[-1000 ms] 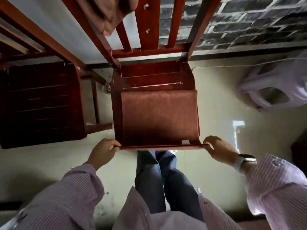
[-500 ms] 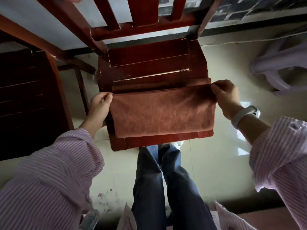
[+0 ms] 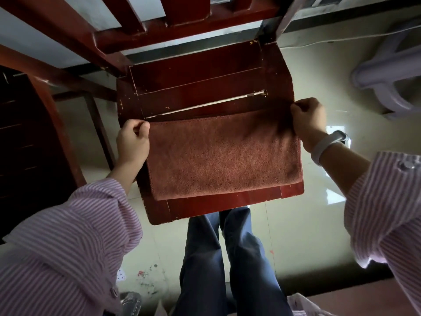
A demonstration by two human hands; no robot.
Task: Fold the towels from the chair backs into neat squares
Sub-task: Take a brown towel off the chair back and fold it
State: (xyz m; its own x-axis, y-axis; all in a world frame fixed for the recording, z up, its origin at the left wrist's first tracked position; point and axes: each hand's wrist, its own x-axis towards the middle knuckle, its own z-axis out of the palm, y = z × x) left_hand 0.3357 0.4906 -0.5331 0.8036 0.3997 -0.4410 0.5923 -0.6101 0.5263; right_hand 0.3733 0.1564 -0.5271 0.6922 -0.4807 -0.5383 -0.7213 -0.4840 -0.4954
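Towel [image 3: 224,153] lies folded once on the chair seat [image 3: 200,71], left hand [image 3: 133,142] and right hand [image 3: 308,120] pinching its far corners; likely next, a crosswise fold, edges matched.

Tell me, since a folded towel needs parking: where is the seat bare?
Bare wood lies behind the towel toward the chair back, plus a thin strip along the chair seat front. Crowded: left hand and right hand pinch the towel's far corners.

Head camera looks steeply down — close over the chair seat [image 3: 205,87].
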